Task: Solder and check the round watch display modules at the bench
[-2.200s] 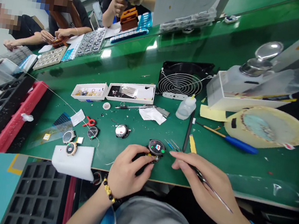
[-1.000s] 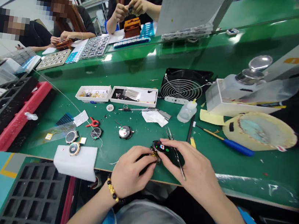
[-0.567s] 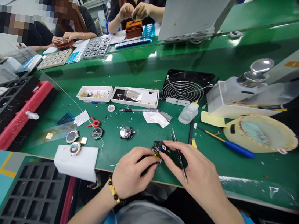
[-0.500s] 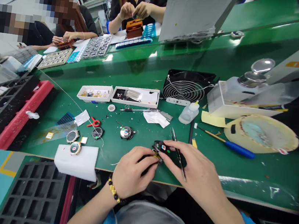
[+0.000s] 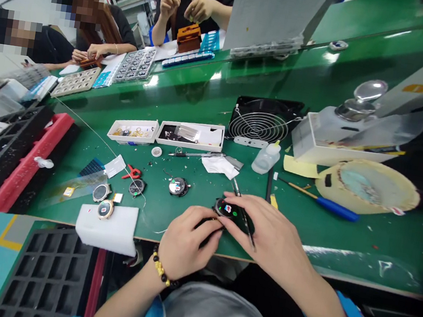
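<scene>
Between my two hands, just above the table's near edge, is a round black watch [image 5: 225, 209] with small red, white and green marks on its face. My left hand [image 5: 190, 239] has its fingers closed on the watch's near left side. The thumb and fingers of my right hand [image 5: 268, 229] pinch its right side, and a pair of dark tweezers [image 5: 243, 213] lies held across that hand, tips pointing away. My fingers hide the watch's lower edge. A round watch movement [image 5: 178, 186] lies on the table to the left, beyond my left hand.
Watches [image 5: 101, 192] lie left near a white foam block [image 5: 107, 230] and red clip [image 5: 133, 171]. Two white parts boxes [image 5: 190, 144], a fan [image 5: 259, 126], a bottle [image 5: 266, 158] and a blue-handled tool [image 5: 336, 208] stand or lie beyond. Co-workers' hands [image 5: 199, 10] are across the table.
The tilted black face in my right hand has come down flat over the part in my left hand. Across the table, a co-worker's hands have lifted and parted.
</scene>
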`<state>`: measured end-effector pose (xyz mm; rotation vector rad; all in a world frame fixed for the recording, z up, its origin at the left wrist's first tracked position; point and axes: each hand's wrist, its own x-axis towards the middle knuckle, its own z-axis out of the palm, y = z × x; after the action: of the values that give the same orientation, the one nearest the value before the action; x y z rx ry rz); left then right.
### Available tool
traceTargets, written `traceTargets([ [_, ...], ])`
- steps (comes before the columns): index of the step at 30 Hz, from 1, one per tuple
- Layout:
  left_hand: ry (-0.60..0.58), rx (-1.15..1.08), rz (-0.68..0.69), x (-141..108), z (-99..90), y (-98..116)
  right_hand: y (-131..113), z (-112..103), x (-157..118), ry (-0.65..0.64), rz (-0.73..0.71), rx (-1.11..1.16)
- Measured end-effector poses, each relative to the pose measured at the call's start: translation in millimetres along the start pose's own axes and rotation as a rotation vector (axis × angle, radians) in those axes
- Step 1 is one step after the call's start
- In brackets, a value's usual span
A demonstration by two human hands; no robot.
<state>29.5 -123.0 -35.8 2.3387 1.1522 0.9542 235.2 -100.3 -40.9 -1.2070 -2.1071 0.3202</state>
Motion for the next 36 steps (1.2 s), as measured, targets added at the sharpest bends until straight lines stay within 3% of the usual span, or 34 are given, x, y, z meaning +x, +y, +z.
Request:
traceTargets([
  [5, 0.006, 0.004, 0.000, 0.5, 0.2, 0.2, 6.5, -4.0, 6.6, -0.040, -0.090, -0.006],
  [17, 0.009, 0.011, -0.007, 1.0, 0.2, 1.6, 17.6, -9.6, -6.8, -0.020, -0.035, 0.071],
  [32, 0.010, -0.011, -0.009, -0.3, 0.8, -0.4, 9.5, -4.2, 2.7, -0.043, -0.033, 0.068],
  [36, 0.011, -0.014, -0.020, -0.5, 0.7, 0.2, 9.2, -13.9, -6.0, 0.050, 0.029, 0.166],
])
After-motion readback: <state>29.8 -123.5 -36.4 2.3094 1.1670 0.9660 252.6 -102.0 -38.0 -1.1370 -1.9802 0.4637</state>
